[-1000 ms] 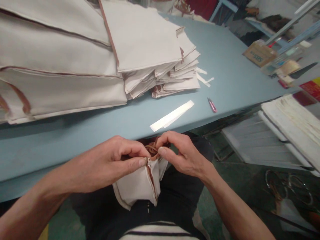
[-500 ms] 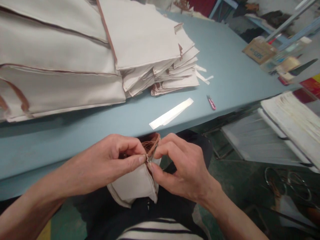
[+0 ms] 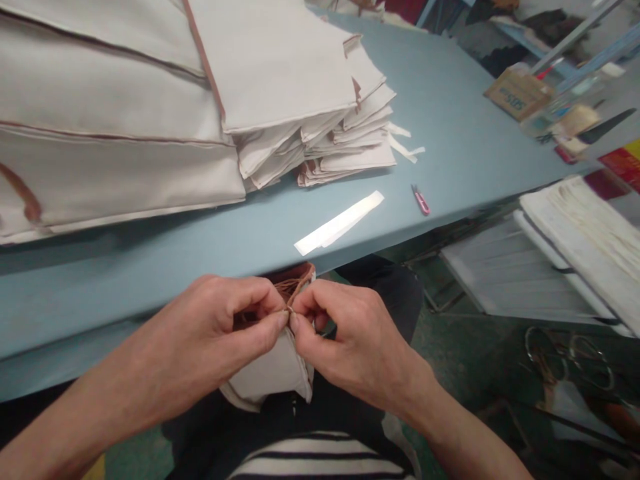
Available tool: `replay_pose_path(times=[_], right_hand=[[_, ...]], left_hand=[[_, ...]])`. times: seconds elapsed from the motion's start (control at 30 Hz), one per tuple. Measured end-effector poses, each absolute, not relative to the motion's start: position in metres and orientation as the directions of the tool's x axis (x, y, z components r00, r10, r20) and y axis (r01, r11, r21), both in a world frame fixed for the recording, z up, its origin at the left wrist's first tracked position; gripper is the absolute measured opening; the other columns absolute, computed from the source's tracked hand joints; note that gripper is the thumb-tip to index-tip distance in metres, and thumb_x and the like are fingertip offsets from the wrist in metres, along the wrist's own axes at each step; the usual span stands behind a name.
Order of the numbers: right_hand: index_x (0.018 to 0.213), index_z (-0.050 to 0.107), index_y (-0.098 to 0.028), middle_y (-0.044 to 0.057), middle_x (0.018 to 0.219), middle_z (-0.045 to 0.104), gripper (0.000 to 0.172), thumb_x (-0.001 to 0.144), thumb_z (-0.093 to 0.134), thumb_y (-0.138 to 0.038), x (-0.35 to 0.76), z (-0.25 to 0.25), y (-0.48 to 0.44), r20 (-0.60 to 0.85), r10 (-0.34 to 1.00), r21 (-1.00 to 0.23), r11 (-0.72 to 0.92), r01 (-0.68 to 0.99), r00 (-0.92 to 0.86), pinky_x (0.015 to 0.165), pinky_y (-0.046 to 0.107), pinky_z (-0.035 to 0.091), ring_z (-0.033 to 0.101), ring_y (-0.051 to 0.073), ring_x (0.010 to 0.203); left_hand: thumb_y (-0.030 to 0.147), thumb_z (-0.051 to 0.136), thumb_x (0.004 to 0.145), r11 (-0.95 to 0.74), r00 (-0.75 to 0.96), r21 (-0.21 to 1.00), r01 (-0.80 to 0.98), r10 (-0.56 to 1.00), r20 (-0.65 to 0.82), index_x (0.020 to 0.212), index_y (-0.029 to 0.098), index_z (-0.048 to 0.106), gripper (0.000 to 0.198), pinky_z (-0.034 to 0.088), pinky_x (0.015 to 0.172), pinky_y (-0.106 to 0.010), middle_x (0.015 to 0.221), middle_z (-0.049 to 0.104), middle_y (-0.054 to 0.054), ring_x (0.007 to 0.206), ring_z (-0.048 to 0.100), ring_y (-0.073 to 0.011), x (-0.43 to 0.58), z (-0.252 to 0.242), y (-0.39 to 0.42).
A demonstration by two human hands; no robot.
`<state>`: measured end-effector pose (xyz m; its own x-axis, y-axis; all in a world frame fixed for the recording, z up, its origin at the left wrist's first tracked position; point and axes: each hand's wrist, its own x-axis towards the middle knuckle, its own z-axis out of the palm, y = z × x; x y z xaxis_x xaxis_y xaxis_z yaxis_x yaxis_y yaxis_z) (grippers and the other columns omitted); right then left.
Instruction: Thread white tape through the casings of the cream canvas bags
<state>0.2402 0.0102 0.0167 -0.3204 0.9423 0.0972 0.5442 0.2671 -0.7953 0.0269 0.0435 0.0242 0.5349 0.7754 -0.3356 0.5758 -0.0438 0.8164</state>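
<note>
A cream fabric bag [image 3: 275,370] with brown edging rests on my lap, just in front of the table's near edge. My left hand [image 3: 235,320] pinches the brown-trimmed rim between thumb and forefinger. My right hand [image 3: 345,327] pinches at the same spot from the other side, its fingertips meeting the left ones. What lies between the tips is too small to make out beyond the edging. Brown cords or strips [image 3: 290,287] show inside the bag's mouth, partly covered by my fingers.
Cream bags with brown trim are stacked on the blue-green table [image 3: 445,107]. White strips [image 3: 340,223] and pink thread snips [image 3: 421,200] lie near its front edge. A cardboard box [image 3: 519,93] stands at the far right. Folded cream cloth [image 3: 585,233] hangs over a rack beside the table.
My right hand has come lower and closer to the left, closing its fingertips on the rim. The bag has shifted slightly left, and the view has turned a little.
</note>
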Motion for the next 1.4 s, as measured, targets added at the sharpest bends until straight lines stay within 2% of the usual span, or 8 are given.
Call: replay_pose_path(times=[0.13, 0.27, 0.4, 0.6, 0.77, 1.0, 1.23, 1.4], right_hand=[[0.077, 0.063, -0.020, -0.004, 0.067, 0.062, 0.013, 0.088, 0.062, -0.015, 0.239, 0.016, 0.016, -0.078, 0.940, -0.882, 0.091, 0.463, -0.332, 0.059, 0.025, 0.039, 0.054, 0.011, 0.060], [0.074, 0.063, -0.020, -0.003, 0.067, 0.062, 0.012, 0.086, 0.064, -0.019, 0.242, 0.015, 0.020, -0.247, 0.892, -0.941, -0.128, 0.312, -0.379, 0.055, 0.023, 0.038, 0.053, 0.012, 0.061], [0.075, 0.064, -0.019, -0.002, 0.070, 0.065, 0.011, 0.086, 0.066, -0.021, 0.243, 0.010, 0.019, -0.294, 0.869, -0.948, -0.210, 0.241, -0.397, 0.056, 0.022, 0.041, 0.054, 0.011, 0.063], [0.079, 0.063, -0.020, -0.003, 0.071, 0.065, 0.015, 0.094, 0.061, -0.016, 0.235, 0.009, 0.007, -0.046, 0.930, -0.945, 0.078, 0.318, -0.364, 0.059, 0.023, 0.042, 0.056, 0.011, 0.063], [0.080, 0.059, -0.023, -0.002, 0.073, 0.066, 0.018, 0.095, 0.061, -0.014, 0.229, 0.010, 0.001, 0.113, 0.933, -0.860, 0.264, 0.436, -0.341, 0.064, 0.025, 0.045, 0.061, 0.013, 0.065], [0.080, 0.057, -0.023, -0.002, 0.073, 0.066, 0.019, 0.096, 0.062, -0.013, 0.227, 0.006, -0.001, 0.116, 0.949, -0.880, 0.235, 0.412, -0.294, 0.063, 0.024, 0.046, 0.061, 0.013, 0.064], [0.081, 0.063, -0.021, -0.003, 0.074, 0.069, 0.018, 0.098, 0.064, -0.014, 0.228, 0.009, 0.000, 0.073, 0.956, -0.906, 0.183, 0.382, -0.284, 0.063, 0.022, 0.047, 0.063, 0.011, 0.065], [0.088, 0.067, -0.019, 0.001, 0.086, 0.078, 0.013, 0.097, 0.065, -0.010, 0.239, 0.008, 0.015, 0.330, 0.892, -0.843, 0.425, 0.328, -0.309, 0.071, 0.021, 0.054, 0.071, 0.012, 0.076]], left_hand=[[0.042, 0.062, 0.096, 0.066, 0.519, 0.841, 0.537, 0.760, -0.391, 0.077, 0.020, 0.074, 0.031, 0.037, 0.049, -0.019, 0.068, 0.065, 0.001, 0.060, 0.051, -0.0130, 0.024, 0.017, 0.043], [0.037, 0.071, 0.087, 0.235, 0.574, 0.886, 0.400, 0.689, -0.443, 0.074, 0.018, 0.065, 0.024, 0.038, 0.050, -0.017, 0.066, 0.060, 0.003, 0.059, 0.048, -0.0105, 0.022, 0.009, 0.048], [0.045, 0.072, 0.088, 0.281, 0.610, 0.892, 0.354, 0.654, -0.448, 0.077, 0.017, 0.069, 0.030, 0.040, 0.050, -0.017, 0.067, 0.063, 0.001, 0.059, 0.050, -0.0115, 0.022, 0.009, 0.048], [0.052, 0.065, 0.099, 0.059, 0.532, 0.842, 0.536, 0.751, -0.392, 0.084, 0.021, 0.078, 0.037, 0.045, 0.054, -0.020, 0.075, 0.073, -0.001, 0.065, 0.061, -0.0157, 0.014, 0.020, 0.031], [0.047, 0.069, 0.098, 0.042, 0.514, 0.861, 0.508, 0.787, -0.341, 0.084, 0.022, 0.079, 0.030, 0.048, 0.056, -0.019, 0.076, 0.077, 0.001, 0.065, 0.064, -0.0153, 0.013, 0.023, 0.023], [0.042, 0.077, 0.094, 0.108, 0.451, 0.899, 0.424, 0.836, -0.313, 0.080, 0.022, 0.080, 0.025, 0.048, 0.051, -0.014, 0.067, 0.074, 0.004, 0.058, 0.061, -0.0120, 0.020, 0.022, 0.022], [0.039, 0.070, 0.099, 0.009, 0.434, 0.898, 0.439, 0.873, -0.221, 0.079, 0.023, 0.083, 0.029, 0.048, 0.049, -0.012, 0.063, 0.074, 0.004, 0.054, 0.063, -0.0110, 0.019, 0.019, 0.022], [0.031, 0.067, 0.101, -0.061, 0.486, 0.924, 0.378, 0.862, -0.142, 0.083, 0.024, 0.084, 0.025, 0.053, 0.056, -0.011, 0.072, 0.080, 0.004, 0.059, 0.071, -0.0108, 0.014, 0.014, 0.024]])
